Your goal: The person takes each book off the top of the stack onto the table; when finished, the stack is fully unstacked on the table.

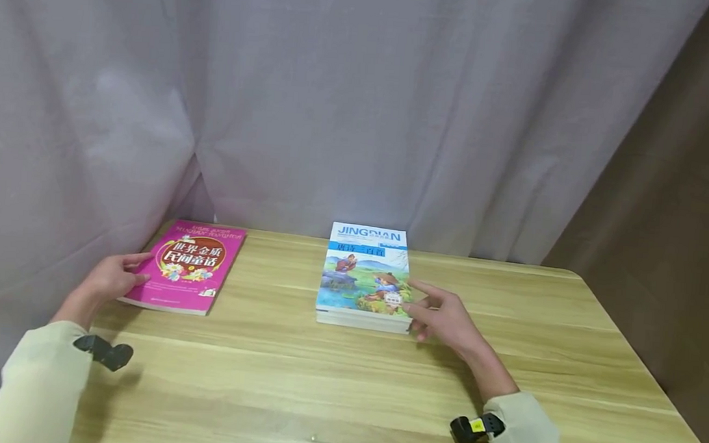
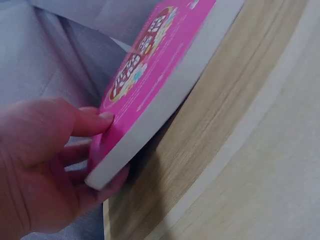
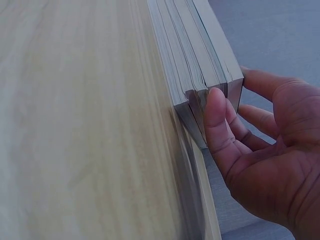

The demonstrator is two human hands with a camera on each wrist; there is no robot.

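Note:
On the left, my left hand (image 1: 117, 276) grips a thick pink book (image 1: 193, 279) by its near left corner. In the left wrist view the thumb presses on the cover (image 2: 160, 65) and the other fingers reach beneath. That book lies slightly tilted, its lower edge raised off the wood. Nearer the middle, a stack of thick books (image 1: 363, 320) has a blue and green illustrated cover (image 1: 363, 277) on top. My right hand (image 1: 443, 317) is at the stack's right side, fingers loosely bent with fingertips at its edges. Several page blocks (image 3: 187, 45) show in the right wrist view.
A light wood-grain table (image 1: 293, 389) carries both the pink book and the stack. Behind it hangs a grey curtain (image 1: 313, 109), close to the far edge. Darker cloth (image 1: 669, 223) drops past the right edge. Each wrist wears a black camera strap (image 1: 477, 426).

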